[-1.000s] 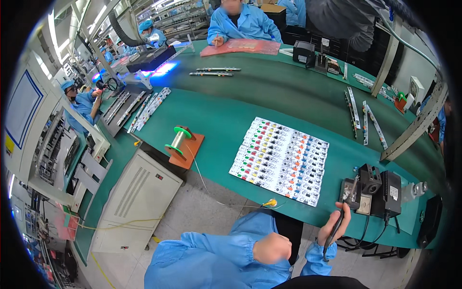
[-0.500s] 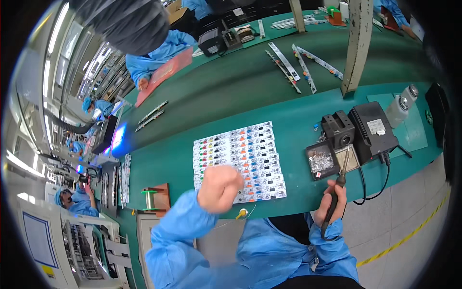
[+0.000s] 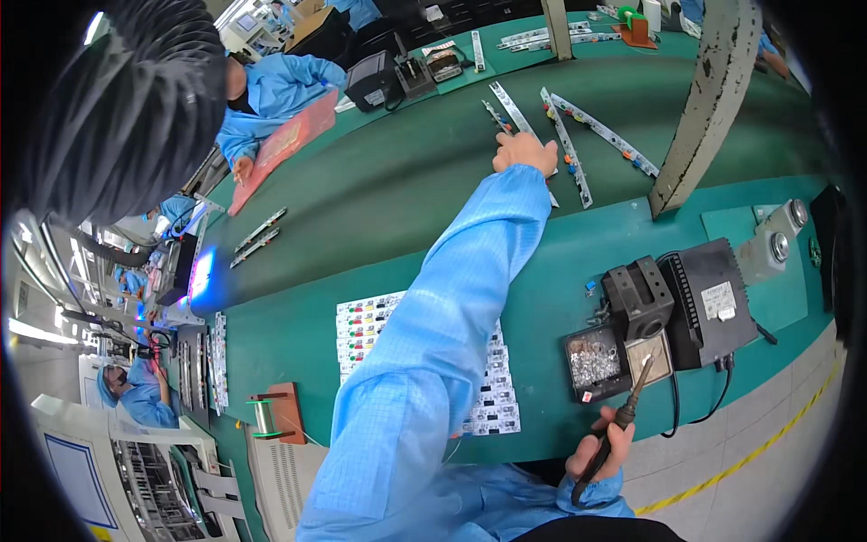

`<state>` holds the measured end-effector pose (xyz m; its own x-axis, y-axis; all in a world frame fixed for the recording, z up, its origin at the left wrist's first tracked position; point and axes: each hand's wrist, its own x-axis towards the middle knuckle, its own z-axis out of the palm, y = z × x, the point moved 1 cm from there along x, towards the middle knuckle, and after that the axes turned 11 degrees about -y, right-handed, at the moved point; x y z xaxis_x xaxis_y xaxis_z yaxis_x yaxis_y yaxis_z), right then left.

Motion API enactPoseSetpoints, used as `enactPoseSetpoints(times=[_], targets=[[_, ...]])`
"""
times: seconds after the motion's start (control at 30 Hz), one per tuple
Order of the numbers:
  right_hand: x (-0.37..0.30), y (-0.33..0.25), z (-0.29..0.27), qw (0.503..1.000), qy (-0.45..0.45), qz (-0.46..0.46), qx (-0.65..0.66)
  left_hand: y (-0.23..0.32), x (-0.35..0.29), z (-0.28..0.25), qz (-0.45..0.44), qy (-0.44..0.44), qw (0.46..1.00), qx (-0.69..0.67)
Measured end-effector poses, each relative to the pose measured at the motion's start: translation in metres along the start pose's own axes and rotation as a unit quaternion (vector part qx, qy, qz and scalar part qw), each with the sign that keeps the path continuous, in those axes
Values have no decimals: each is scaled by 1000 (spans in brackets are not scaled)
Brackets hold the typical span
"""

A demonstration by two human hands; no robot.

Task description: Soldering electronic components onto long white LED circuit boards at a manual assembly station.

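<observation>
My left hand (image 3: 526,154) reaches far out over the dark green belt. Its fingers are curled over a pair of narrow circuit board strips (image 3: 513,104), gripping at least one and covering their middles. My right hand (image 3: 603,449) is wrapped round the handle of a soldering iron (image 3: 625,414), whose tip points up over the square sponge tray (image 3: 652,354) of its stand. Under my left sleeve lies a panel of white circuit boards (image 3: 361,331) in rows, with red, yellow, green and orange parts; the sleeve hides its middle.
Right of the panel stand a black box of small metal parts (image 3: 596,359), an iron holder (image 3: 638,296) and a black soldering station (image 3: 709,303). A metal post (image 3: 709,99) rises at the belt's edge. A solder wire spool (image 3: 264,419) stands left. Across the belt sits a co-worker (image 3: 280,95).
My left hand has gone from a fist above the circuit board panel forward to the strips on the belt. My right hand keeps the soldering iron near its stand. The view has shifted.
</observation>
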<state>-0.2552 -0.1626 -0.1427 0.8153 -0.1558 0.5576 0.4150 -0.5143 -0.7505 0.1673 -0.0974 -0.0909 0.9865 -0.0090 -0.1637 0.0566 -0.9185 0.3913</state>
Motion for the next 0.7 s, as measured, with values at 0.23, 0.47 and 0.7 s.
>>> enactPoseSetpoints(times=[0.23,0.47,0.7], targets=[[3,-1,2,1000,1,3,-15,-5,10,-18,-58,-17,989,-138],[5,0,3,1000,15,-11,-2,-33,22,-32,-10,85,950,-301],[5,3,6,999,25,-25,11,-62,8,-29,-91,33,900,-424]])
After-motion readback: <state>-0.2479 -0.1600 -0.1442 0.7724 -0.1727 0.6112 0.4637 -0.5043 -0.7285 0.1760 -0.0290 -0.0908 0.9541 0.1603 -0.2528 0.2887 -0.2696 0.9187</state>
